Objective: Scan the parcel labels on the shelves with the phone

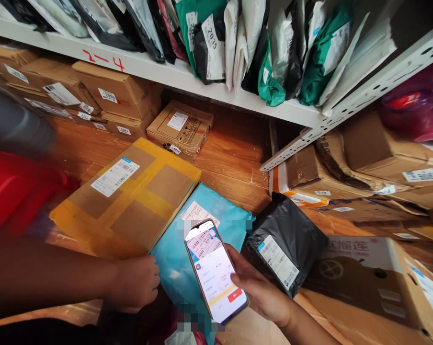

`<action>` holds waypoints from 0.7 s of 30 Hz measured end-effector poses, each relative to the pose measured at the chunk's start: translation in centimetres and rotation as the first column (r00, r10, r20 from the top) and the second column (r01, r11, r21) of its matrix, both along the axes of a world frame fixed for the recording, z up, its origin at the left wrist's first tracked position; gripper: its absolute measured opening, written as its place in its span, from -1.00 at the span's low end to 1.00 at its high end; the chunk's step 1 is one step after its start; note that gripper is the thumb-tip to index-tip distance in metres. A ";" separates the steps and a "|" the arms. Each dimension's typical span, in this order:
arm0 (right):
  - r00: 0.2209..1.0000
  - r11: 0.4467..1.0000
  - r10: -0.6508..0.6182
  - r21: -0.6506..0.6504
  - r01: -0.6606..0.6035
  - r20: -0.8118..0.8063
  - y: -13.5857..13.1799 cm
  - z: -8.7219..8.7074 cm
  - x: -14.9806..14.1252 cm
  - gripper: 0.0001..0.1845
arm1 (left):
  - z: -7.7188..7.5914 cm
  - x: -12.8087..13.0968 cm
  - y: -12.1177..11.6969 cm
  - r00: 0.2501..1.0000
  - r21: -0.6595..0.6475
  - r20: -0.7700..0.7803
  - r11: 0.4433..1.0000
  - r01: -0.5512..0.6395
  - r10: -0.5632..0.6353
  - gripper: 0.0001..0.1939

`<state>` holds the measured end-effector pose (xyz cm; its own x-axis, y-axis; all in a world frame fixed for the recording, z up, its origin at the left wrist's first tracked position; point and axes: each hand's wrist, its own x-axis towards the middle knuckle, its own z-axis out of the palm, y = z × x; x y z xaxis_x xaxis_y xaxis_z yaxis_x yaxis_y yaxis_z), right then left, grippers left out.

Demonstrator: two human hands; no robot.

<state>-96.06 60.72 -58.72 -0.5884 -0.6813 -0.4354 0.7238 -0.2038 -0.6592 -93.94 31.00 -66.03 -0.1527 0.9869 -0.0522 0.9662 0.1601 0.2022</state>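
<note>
My right hand (263, 292) is wrapped around a smartphone (220, 273), its thumb over the lit screen. On the screen are a camera picture of a label, text lines and a red button. Beneath the phone lies a light-blue mailer bag (231, 203) with a white barcode label. My left hand (135, 282) is a closed fist against the blue bag's left edge, and whatever its fingers may hold is hidden. Just beyond it sits a cardboard box (137, 211) crossed with yellow tape. To the right of the phone is a black plastic-wrapped parcel (284, 239) with a label.
A white metal shelf (144, 72) marked 2-4 carries upright mailer bags. Labelled cartons (116, 88) are stacked under it, and a smaller carton (180, 127) lies on the wooden floor. A printed box (349, 273) stands at right. A red plastic object (18, 191) is at left.
</note>
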 end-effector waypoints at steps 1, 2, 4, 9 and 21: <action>1.000 1.000 0.004 0.006 -0.004 0.000 -0.1 0.2 0.0 -0.25 | -0.1 -0.1 -0.1 1.000 -0.014 -0.013 1.000 -0.011 0.011 -0.72; 1.000 1.000 0.013 0.017 -0.013 -0.011 -0.1 0.3 0.1 -0.18 | -0.2 -0.2 -0.2 0.999 -0.032 -0.028 0.999 -0.025 0.024 -0.72; 0.999 0.999 0.032 0.044 -0.031 -0.041 -0.2 0.6 0.3 -0.09 | -0.6 -0.3 -0.3 0.996 -0.076 -0.064 0.995 -0.066 0.061 -0.71; 0.996 0.999 0.019 0.039 -0.016 -0.086 -0.1 0.7 1.0 -0.08 | -2.3 0.1 0.7 0.965 -0.166 -0.104 0.953 -0.254 0.240 -0.83; 0.991 0.998 -0.047 0.028 0.051 -0.128 1.0 0.4 2.0 -0.18 | -6.9 1.1 4.4 0.931 -0.352 -0.042 0.866 -0.354 0.363 -0.84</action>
<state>-94.07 61.73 -58.35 -0.6729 -0.6376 -0.3751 0.6231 -0.2152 -0.7519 -92.80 35.35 -72.88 -0.4869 0.7818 -0.3896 0.8239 0.5591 0.0922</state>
